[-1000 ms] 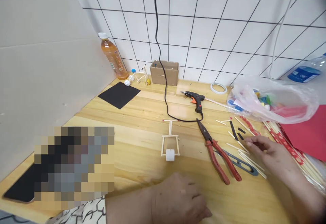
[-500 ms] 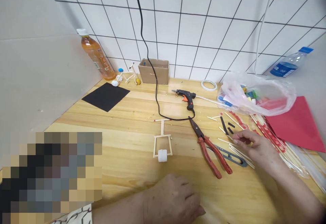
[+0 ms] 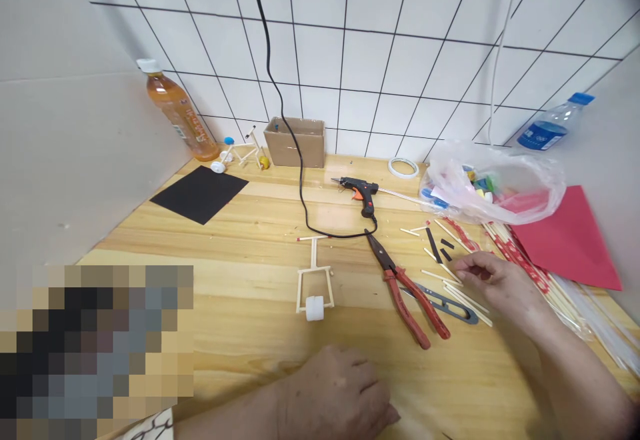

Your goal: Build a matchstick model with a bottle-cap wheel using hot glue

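Note:
My left hand [image 3: 335, 393] rests on the wooden tabletop [image 3: 250, 333] at the bottom of the view, fingers curled under and hidden, with no held thing showing. Ahead of it lies a small stick frame [image 3: 314, 270] with a white wheel [image 3: 315, 308]. My right hand [image 3: 495, 287] hovers low over loose matchsticks [image 3: 463, 297], fingers apart, near short black strips [image 3: 434, 245]. Just left of that hand lie red-handled pliers [image 3: 407, 303] and grey thread snips [image 3: 445, 305].
A hot glue gun [image 3: 357, 190] with a black cord [image 3: 300, 180] lies beyond the pliers. Further back are a cardboard box [image 3: 294, 143], a stick model [image 3: 240, 153], a black sheet [image 3: 199, 193], tape [image 3: 403, 168], a plastic bag [image 3: 493, 187], and red paper [image 3: 567, 240]. Tiled wall behind.
The view has swung, so everything on the table sits further left and lower in the picture. My right hand has shifted slightly over the sticks, and my left hand stays about the same.

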Available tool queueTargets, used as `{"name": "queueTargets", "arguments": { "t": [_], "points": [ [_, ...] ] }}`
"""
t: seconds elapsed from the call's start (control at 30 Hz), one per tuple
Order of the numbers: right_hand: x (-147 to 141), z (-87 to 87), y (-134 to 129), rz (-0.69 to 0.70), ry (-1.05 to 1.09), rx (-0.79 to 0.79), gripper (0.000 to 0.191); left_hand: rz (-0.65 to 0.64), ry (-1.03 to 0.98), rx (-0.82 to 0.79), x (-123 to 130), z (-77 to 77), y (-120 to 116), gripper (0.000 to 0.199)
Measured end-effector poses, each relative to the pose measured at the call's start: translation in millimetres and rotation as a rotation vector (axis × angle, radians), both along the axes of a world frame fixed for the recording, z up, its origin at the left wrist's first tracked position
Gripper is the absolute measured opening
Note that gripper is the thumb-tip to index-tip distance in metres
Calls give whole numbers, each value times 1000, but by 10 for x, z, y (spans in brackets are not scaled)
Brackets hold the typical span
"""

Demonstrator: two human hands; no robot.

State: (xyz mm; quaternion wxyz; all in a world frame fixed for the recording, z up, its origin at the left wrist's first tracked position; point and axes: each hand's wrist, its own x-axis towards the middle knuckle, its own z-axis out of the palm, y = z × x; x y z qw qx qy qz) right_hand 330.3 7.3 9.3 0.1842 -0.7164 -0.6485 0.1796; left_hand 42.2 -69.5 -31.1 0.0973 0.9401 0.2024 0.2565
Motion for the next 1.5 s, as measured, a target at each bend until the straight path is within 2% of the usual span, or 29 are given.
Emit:
{"name": "queueTargets", "arguments": {
  "t": [0.23,0.57,0.77,1.17,1.5],
  "points": [
    [41,-44,22,-25,44,-46,29,4,-7,-3,9,-8,-2,29],
    [93,-102,17,44,79,-111,28,5,-2,-21,1,-1,-11,27],
    [102,-99,5,26,61,-99,25,-1,-31,-17,7,0,-6,29],
    [30,-93,15,154,83,-82,19,-11,-34,-6,5,-13,8,30],
    [9,-97,24,139,28,-118,22,-33,-69,19,17,-22,27,32]
  ]
}}
